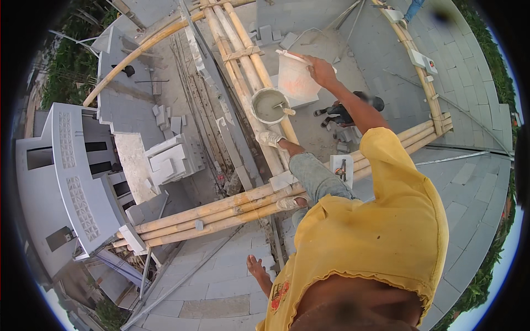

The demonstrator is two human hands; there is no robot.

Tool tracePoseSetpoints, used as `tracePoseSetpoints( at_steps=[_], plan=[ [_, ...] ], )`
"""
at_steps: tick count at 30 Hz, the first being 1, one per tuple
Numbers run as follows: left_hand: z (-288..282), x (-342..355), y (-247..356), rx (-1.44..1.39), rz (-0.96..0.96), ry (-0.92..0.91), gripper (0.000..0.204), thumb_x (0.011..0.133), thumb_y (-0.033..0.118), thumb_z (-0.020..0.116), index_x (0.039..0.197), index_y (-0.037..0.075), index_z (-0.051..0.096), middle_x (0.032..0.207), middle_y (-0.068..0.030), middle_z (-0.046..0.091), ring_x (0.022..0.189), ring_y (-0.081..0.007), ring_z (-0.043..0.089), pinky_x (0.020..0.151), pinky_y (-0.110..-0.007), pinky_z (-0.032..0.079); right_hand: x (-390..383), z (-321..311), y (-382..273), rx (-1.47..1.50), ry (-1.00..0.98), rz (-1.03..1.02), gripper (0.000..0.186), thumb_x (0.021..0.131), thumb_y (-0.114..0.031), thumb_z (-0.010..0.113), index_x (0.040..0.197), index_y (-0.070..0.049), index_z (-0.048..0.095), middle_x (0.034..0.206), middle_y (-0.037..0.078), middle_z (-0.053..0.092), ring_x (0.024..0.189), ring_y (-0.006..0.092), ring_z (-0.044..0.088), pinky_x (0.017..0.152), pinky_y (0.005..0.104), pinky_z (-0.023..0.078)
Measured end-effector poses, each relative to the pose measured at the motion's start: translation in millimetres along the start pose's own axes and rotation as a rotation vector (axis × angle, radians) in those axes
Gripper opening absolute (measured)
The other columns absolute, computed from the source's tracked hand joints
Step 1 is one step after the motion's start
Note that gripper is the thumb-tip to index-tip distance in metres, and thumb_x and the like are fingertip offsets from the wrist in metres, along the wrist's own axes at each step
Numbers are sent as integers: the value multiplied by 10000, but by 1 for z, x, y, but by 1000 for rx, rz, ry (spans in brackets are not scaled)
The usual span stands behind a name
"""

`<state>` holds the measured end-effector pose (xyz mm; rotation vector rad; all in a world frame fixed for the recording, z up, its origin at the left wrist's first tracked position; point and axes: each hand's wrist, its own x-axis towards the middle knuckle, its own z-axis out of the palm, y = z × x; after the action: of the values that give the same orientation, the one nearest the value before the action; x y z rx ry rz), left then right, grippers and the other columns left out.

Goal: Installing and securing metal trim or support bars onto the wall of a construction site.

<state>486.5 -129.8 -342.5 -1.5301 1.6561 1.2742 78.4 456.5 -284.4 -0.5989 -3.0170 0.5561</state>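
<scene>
My right hand (321,70), arm stretched forward, is closed on the top edge of a white sack (297,80) with faint orange print, which hangs down from it. Beside the sack, a round bucket (254,112) of grey mortar (267,103) stands on the bamboo poles. A trowel (280,105) rests in it, its handle over the rim. My left hand (257,267) is held out low at my side with fingers apart, holding nothing, near the grey block wall (221,278). Both my feet stand on bamboo poles (210,212).
Far below, a person (353,110) is on the floor near loose blocks. A pale tray (333,161) with tools sits on the poles to my right. Block stacks (171,160) lie below left. At the far right, another person's leg (414,10) shows on the bamboo (406,38).
</scene>
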Motion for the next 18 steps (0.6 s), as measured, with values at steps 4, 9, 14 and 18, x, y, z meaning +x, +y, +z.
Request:
tracePoseSetpoints(
  at_steps=[4, 9, 14, 18],
  plan=[
    [25, -2, 17, -7, 32, 24, 577, 925, 440, 503, 1414, 166, 364, 1394, -33, 450, 1166, -287, 516, 916, -533, 342, 103, -53, 37, -128, 464, -132, 653, 829, -163, 644, 1408, -204, 344, 1223, 141, 574, 1102, 346, 552, 892, 470, 451],
    [68, -31, 39, 54, 99, -199, 656, 895, 486, 533, 1427, 157, 335, 1429, -73, 402, 1203, -293, 484, 954, -567, 325, 2, -1, 22, 182, -76, -253, 703, 828, -191, 660, 1430, -177, 296, 1230, 171, 565, 1135, 329, 547, 938, 438, 437],
    [82, -75, -12, 238, 67, -551, 712, 880, 466, 568, 1450, 139, 294, 1475, -123, 337, 1288, -345, 405, 1021, -524, 322, -247, 80, 24, 18, -1128, 101, 1012, 783, -604, 612, 1498, -91, 112, 1490, 268, 235, 1381, 377, 262, 1119, 414, 241],
    [82, -54, -101, 411, 256, -458, 726, 870, 446, 591, 1452, 130, 292, 1466, -165, 342, 1304, -353, 389, 1035, -472, 331, -325, 108, 34, 408, -1073, 503, 887, 840, -508, 562, 1495, -89, 136, 1485, 262, 253, 1385, 377, 249, 1126, 418, 221]
  ],
)
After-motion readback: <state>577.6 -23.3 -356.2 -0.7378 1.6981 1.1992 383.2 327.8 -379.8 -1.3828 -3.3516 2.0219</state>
